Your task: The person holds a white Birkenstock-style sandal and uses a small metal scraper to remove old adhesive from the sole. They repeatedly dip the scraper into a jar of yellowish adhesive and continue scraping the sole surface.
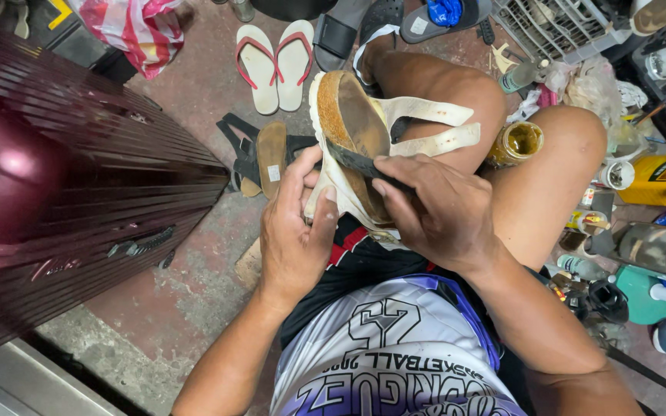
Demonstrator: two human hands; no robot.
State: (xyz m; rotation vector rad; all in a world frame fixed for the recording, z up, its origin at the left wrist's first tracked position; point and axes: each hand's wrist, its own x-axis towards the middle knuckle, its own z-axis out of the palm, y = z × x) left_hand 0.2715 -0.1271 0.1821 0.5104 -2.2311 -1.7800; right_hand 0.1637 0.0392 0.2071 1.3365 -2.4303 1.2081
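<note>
A worn white sandal with a cork footbed [352,123] rests on my lap, its two white straps [433,127] hanging off to the right. My left hand [296,231] grips the sandal's near edge, thumb on the white sole rim. My right hand [437,212] is closed on a thin dark flat tool [358,162] that lies across the footbed. I sit on the floor with bare knees raised behind the sandal.
A dark red ribbed suitcase [63,177] fills the left. A black-strapped cork sandal [267,154] lies on the floor, white-and-red flip-flops [275,65] beyond it. An open jar of yellow glue [519,142] stands by my knee. Bottles, cans and clutter [641,192] crowd the right.
</note>
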